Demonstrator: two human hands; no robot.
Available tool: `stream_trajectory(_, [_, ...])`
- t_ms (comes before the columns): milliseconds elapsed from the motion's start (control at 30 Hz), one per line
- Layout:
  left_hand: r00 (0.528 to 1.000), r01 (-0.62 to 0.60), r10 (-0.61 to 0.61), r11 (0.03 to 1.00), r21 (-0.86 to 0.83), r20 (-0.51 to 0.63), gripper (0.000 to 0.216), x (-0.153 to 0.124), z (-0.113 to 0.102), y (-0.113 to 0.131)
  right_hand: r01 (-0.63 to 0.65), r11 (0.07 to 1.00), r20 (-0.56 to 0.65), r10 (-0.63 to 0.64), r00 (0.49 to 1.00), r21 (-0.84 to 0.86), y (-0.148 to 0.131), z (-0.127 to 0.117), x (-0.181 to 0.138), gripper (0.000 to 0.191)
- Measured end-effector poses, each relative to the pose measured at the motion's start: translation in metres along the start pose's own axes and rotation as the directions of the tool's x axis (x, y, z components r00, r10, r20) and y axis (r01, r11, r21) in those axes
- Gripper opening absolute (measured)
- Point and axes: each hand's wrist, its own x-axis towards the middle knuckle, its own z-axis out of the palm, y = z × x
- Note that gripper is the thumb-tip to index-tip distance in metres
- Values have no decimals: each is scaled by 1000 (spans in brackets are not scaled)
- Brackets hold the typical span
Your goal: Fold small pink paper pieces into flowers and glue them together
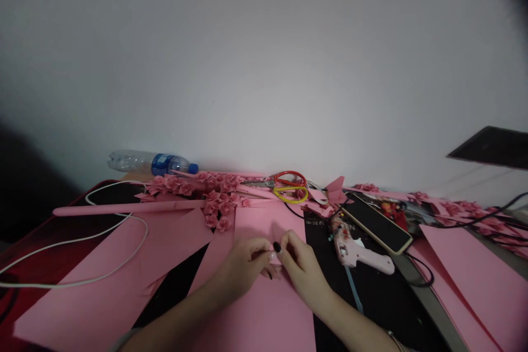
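My left hand (pixel 243 264) and my right hand (pixel 301 267) meet over a pink paper sheet (pixel 264 308) near the table's middle. Both pinch a small pink paper piece (pixel 274 257) between their fingertips. The fingers of each hand are curled in and closed on it. Just beyond the hands lies a cluster of small folded pink paper roses (pixel 210 192). A long rolled pink paper stick (pixel 124 209) lies to the left of them.
A pink glue gun (pixel 357 250) and a black phone (pixel 377 223) lie right of the hands. Red and yellow scissors (pixel 289 187) and a water bottle (pixel 152 163) sit by the wall. A white cable (pixel 103 236) loops on the left; more pink sheets (pixel 466 275) lie right.
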Motion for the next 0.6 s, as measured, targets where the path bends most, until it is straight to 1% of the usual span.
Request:
stream_trajectory(133, [998, -9, 9, 1000, -9, 54, 18, 1, 0, -7, 12, 1000, 120, -13, 993, 14, -2, -1, 2, 44])
stream_trajectory(233, [996, -13, 13, 1000, -8, 93, 17, 1, -1, -7, -8, 999, 148, 1, 989, 48, -5, -1, 1, 46])
stream_trajectory(333, [995, -13, 14, 1000, -11, 100, 18, 0, -2, -4, -22, 997, 155, 9, 988, 79, -6, 0, 0, 47])
stream_trajectory(433, [995, -8, 8, 1000, -6, 103, 21, -1, -2, -1, -37, 992, 133, 21, 991, 121, -4, 1, 0, 49])
stream_trajectory(500, [995, -11, 11, 1000, -5, 97, 23, 0, -3, 2, -60, 986, 71, 50, 996, 155, -2, 2, -1, 50])
stream_trajectory(533, [997, -12, 12, 1000, 1, 77, 25, 0, -3, 3, -77, 982, 34, 72, 997, 175, -1, 2, -1, 50])
stream_trajectory(600, [1000, -13, 13, 1000, 24, -2, 27, 0, -6, 6, -111, 968, -14, 117, 993, 225, 1, 2, -1, 48])
